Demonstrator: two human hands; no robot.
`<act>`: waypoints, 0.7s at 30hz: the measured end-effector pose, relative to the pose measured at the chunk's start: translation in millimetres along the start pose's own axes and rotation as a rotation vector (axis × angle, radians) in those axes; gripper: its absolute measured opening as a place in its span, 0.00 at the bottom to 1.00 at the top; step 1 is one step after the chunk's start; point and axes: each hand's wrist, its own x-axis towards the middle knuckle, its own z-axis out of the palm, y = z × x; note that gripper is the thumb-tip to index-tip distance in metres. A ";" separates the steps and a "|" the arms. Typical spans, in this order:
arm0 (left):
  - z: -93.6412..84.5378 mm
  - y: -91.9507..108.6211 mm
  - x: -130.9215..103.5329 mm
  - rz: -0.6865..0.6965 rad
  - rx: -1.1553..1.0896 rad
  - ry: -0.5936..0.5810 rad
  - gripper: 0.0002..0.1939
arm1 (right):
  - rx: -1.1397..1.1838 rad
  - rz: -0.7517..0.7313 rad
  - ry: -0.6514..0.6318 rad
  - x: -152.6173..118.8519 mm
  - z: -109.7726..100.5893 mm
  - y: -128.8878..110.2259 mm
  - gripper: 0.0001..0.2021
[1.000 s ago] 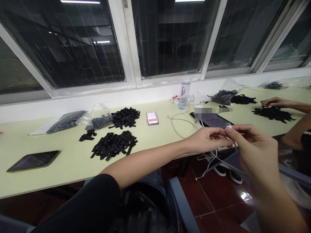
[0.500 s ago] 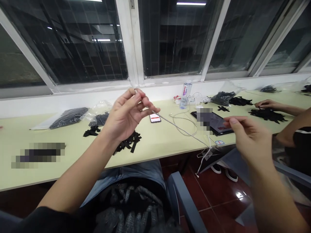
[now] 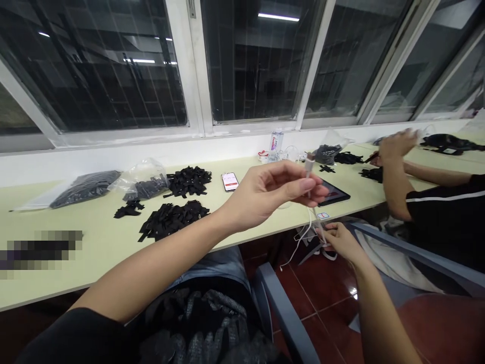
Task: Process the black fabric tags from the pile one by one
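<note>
My left hand (image 3: pixel 278 192) is raised over the table's front edge, closed on a white charging cable (image 3: pixel 309 165). The cable's plug end stands up above the thumb and fingertips. From there the cable runs down towards my right hand (image 3: pixel 343 241), which is lower, below the table's edge. Its fingers are pinched around a lower stretch of the cable. A tablet (image 3: pixel 336 194) lies on the table behind my left hand, partly covered by it. A loose white cord (image 3: pixel 297 250) hangs over the edge beside my right hand.
A phone (image 3: pixel 230 182), piles of black strips (image 3: pixel 176 217) and plastic bags (image 3: pixel 142 184) of black pieces lie on the table (image 3: pixel 113 253). A water bottle (image 3: pixel 276 146) stands at the back. A co-worker's arm (image 3: pixel 396 172) is at right; a chair armrest (image 3: pixel 284 303) is below.
My left hand has moved right with the cable, and its plug end now shows upright. My right hand has dropped below the table edge and taken hold of the cable. The view has shifted slightly right.
</note>
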 end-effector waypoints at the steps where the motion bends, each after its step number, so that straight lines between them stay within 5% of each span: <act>1: 6.8 5.2 5.2 0.002 -0.008 -0.014 0.14 | 0.046 0.025 -0.013 1.2 -1.2 2.9 0.29; 6: 20.6 21.9 9.7 -0.012 0.017 -0.005 0.12 | 0.184 0.104 -0.245 3.8 -10.5 0.2 0.21; 9: 13.7 22.5 -0.4 -0.030 0.051 0.029 0.13 | 0.245 -0.022 -0.068 2.7 -15.9 -13.1 0.20; 13: -7.2 24.4 -19.8 -0.028 0.084 0.073 0.12 | 0.238 -0.196 0.093 -4.8 -18.1 -36.3 0.20; 18: -46.7 43.7 -48.0 0.051 0.154 0.296 0.06 | -0.086 -0.298 -0.072 -17.8 -6.3 -61.3 0.20; 21: -70.4 60.1 -65.5 0.135 0.162 0.445 0.04 | -0.036 -0.305 -0.016 -18.3 11.0 -72.9 0.19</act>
